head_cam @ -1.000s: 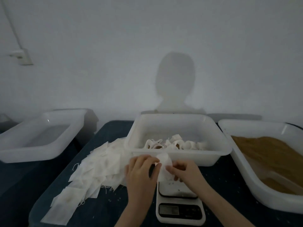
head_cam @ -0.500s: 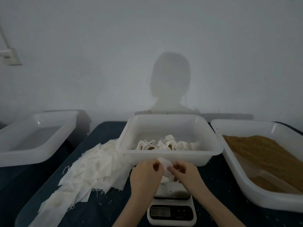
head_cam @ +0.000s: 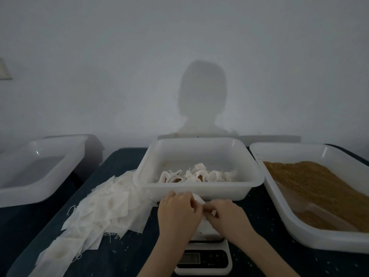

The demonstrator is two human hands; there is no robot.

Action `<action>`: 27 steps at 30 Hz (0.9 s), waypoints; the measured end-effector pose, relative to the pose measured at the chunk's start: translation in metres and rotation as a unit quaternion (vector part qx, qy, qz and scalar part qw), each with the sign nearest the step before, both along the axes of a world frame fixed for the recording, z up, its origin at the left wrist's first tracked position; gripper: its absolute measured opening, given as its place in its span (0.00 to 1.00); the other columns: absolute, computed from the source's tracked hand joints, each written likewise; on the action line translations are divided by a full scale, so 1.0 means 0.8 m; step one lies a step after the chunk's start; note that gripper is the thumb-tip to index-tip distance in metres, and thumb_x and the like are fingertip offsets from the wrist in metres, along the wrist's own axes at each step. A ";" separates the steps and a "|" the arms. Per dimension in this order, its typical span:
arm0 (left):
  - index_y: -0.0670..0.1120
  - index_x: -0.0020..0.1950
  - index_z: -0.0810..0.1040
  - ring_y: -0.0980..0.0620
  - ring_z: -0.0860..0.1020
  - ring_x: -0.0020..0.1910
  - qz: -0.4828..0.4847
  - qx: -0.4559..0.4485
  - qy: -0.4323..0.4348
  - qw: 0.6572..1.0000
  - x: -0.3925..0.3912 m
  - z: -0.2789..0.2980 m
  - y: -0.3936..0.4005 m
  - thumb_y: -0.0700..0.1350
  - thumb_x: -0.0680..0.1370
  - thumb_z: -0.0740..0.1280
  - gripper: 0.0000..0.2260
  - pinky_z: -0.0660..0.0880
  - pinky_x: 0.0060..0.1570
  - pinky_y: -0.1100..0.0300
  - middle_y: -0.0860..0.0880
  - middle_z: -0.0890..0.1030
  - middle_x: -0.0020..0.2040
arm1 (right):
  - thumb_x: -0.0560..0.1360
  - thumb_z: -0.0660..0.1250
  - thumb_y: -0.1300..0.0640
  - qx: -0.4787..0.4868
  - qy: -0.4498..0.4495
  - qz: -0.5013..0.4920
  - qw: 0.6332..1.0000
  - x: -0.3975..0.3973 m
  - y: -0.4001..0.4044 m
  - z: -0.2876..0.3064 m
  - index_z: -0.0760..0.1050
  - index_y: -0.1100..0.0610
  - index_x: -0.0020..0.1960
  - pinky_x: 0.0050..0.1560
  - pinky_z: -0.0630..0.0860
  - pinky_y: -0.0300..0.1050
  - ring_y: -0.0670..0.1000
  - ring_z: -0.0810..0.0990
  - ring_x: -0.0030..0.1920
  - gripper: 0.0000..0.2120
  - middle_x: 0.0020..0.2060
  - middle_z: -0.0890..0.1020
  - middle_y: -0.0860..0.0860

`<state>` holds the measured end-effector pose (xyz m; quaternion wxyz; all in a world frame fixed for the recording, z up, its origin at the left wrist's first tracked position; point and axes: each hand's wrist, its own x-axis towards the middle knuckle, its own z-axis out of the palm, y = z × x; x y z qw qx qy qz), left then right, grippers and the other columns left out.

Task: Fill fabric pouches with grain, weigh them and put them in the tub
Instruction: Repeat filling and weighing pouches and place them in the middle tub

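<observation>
Where the lower centre of the frame meets the near wall of a white tub (head_cam: 199, 191), two bare hands come together over a small digital scale (head_cam: 203, 258). The left hand (head_cam: 177, 214) curls its fingers around a white fabric pouch (head_cam: 198, 199), and the right hand (head_cam: 227, 214) pinches the same pouch from the other side. The pouch sits between the two hands, above the scale's platform and just in front of the tub; only a small corner of it shows, so whether it holds grain cannot be told. The scale's display, at the bottom centre, is too dim to read.

Inside the tub, in the middle of the frame, lies a loose heap of filled pouches (head_cam: 195, 175) with brown grain showing among them. To the right, a larger white tray (head_cam: 257, 152) holds a sloping bed of brown grain (head_cam: 319, 188). To the left of the hands, a spread pile of flat empty pouches (head_cam: 103, 208) with loose strings runs toward the lower left corner across a dark table (head_cam: 127, 254). At the left edge sits another white tray (head_cam: 30, 194). A head-shaped shadow (head_cam: 201, 92) falls on the pale wall in the upper centre.
</observation>
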<state>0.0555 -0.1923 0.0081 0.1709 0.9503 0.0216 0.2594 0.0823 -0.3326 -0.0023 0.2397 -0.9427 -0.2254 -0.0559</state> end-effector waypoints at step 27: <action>0.55 0.75 0.56 0.68 0.59 0.64 -0.272 -0.089 0.173 0.942 0.013 -0.019 0.008 0.67 0.61 0.69 0.47 0.57 0.65 0.69 0.65 0.61 0.65 | 0.68 0.69 0.40 0.015 0.063 -0.019 0.998 0.003 -0.021 0.027 0.75 0.35 0.32 0.32 0.69 0.31 0.36 0.74 0.31 0.07 0.28 0.75 0.39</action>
